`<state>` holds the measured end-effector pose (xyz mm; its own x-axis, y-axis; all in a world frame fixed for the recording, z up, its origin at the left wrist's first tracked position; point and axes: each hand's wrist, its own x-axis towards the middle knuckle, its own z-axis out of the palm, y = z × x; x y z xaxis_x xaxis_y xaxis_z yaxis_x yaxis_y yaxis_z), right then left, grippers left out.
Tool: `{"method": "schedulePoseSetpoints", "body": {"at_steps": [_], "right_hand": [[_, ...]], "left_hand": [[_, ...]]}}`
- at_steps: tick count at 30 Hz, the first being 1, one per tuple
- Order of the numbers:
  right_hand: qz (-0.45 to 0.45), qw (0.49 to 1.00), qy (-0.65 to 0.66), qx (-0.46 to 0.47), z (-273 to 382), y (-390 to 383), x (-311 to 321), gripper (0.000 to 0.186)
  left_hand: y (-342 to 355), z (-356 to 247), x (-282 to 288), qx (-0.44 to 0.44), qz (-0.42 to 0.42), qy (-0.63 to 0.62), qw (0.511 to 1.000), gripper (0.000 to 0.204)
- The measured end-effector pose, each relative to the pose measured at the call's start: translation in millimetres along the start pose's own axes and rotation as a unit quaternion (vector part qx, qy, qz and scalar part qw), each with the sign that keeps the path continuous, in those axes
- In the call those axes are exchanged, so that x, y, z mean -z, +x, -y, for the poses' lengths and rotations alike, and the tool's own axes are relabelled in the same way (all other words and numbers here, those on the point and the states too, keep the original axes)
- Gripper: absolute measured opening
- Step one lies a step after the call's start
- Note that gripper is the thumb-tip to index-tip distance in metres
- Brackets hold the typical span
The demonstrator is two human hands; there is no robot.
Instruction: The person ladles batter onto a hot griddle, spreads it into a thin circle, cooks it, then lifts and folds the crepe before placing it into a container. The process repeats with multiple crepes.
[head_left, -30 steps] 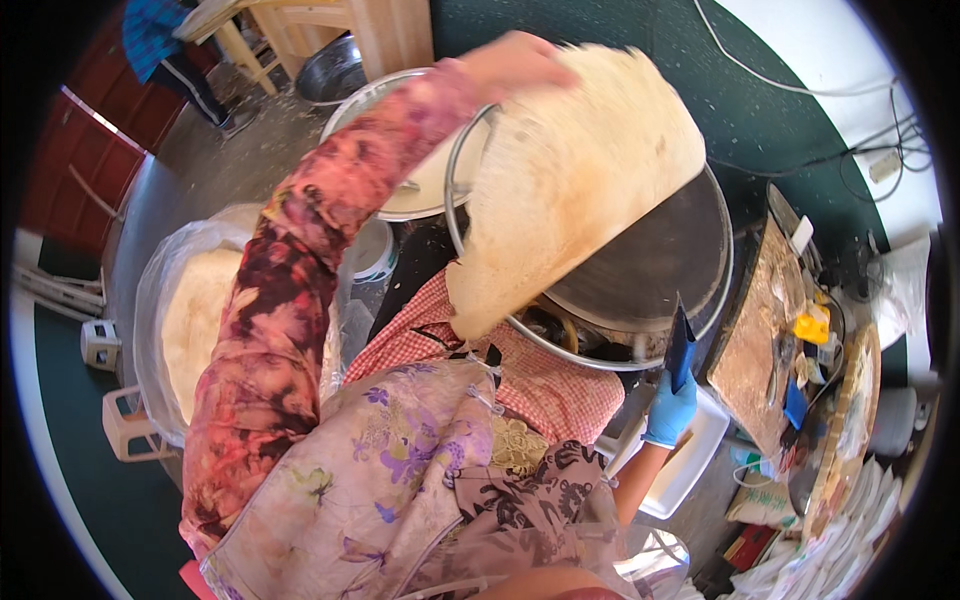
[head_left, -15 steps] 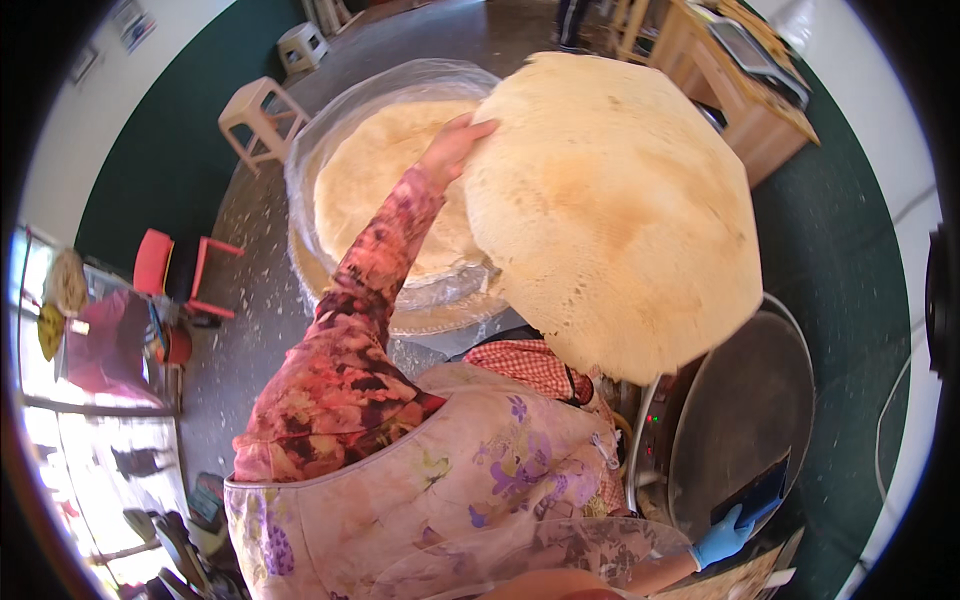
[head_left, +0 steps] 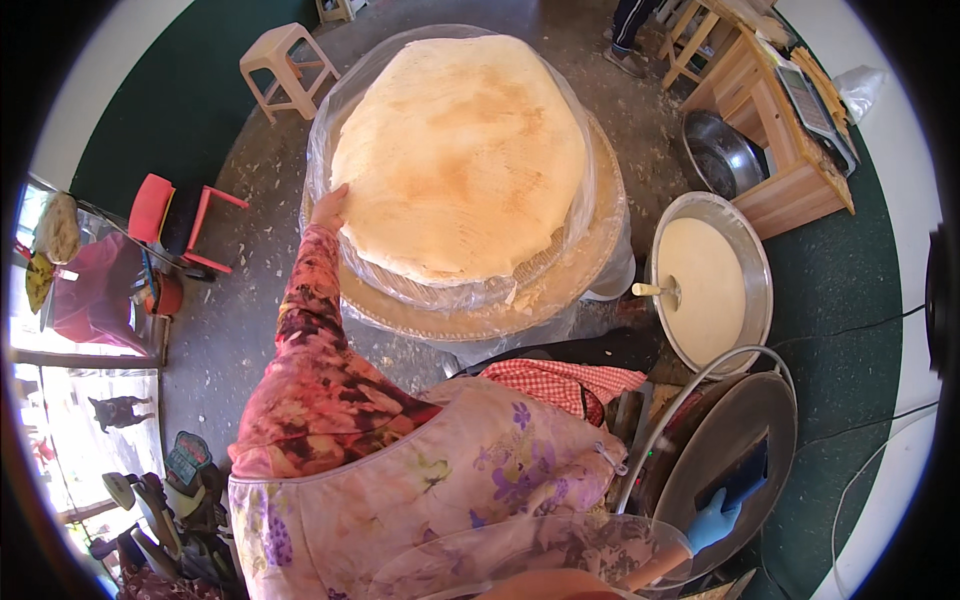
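My left hand's grip (head_left: 330, 208) is at the left edge of the big flatbread (head_left: 460, 155); can't tell from here if the fingers are pinching it or just resting. Half a second ago I had that sheet up in the air, now it's lying flat over the plastic sheeting (head_left: 326, 110) on the round woven tray (head_left: 400, 318). My gloved right hand (head_left: 712, 522) is clasping a flat blue tool (head_left: 747, 474) over the griddle (head_left: 735, 420), same as before.
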<state>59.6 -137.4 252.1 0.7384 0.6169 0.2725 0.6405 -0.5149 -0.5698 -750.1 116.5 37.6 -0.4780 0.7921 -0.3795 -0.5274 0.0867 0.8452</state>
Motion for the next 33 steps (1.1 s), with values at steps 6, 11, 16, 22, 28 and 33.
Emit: {"method": "schedulePoseSetpoints", "body": {"at_steps": [6, 11, 16, 22, 28, 33], "right_hand": [[0.016, 0.999, -0.039, -0.016, 15, -2, -8, 0.031], [0.025, 1.0, -0.006, -0.006, 19, 1, -14, 0.031], [0.039, 0.998, -0.048, 0.016, 20, 4, -20, 0.034], [0.046, 0.998, -0.045, -0.005, 13, -1, -16, 0.034], [0.024, 0.998, -0.054, -0.028, 0, -17, -10, 0.034], [-0.005, 0.983, -0.132, -0.13, -7, -32, 17, 0.038]], "left_hand": [[43, 32, 44, 0.058, -0.16, 0.171, 0.971, 0.039], [58, 46, 70, 0.137, -0.218, 0.368, 0.894, 0.044], [62, 43, 59, 0.121, -0.274, 0.557, 0.775, 0.045], [36, 32, 33, 0.026, -0.343, 0.41, 0.845, 0.05], [42, 4, 29, 0.121, -0.342, 0.575, 0.733, 0.058], [-3, 16, -65, -0.153, -0.407, 0.64, 0.634, 0.063]]}}
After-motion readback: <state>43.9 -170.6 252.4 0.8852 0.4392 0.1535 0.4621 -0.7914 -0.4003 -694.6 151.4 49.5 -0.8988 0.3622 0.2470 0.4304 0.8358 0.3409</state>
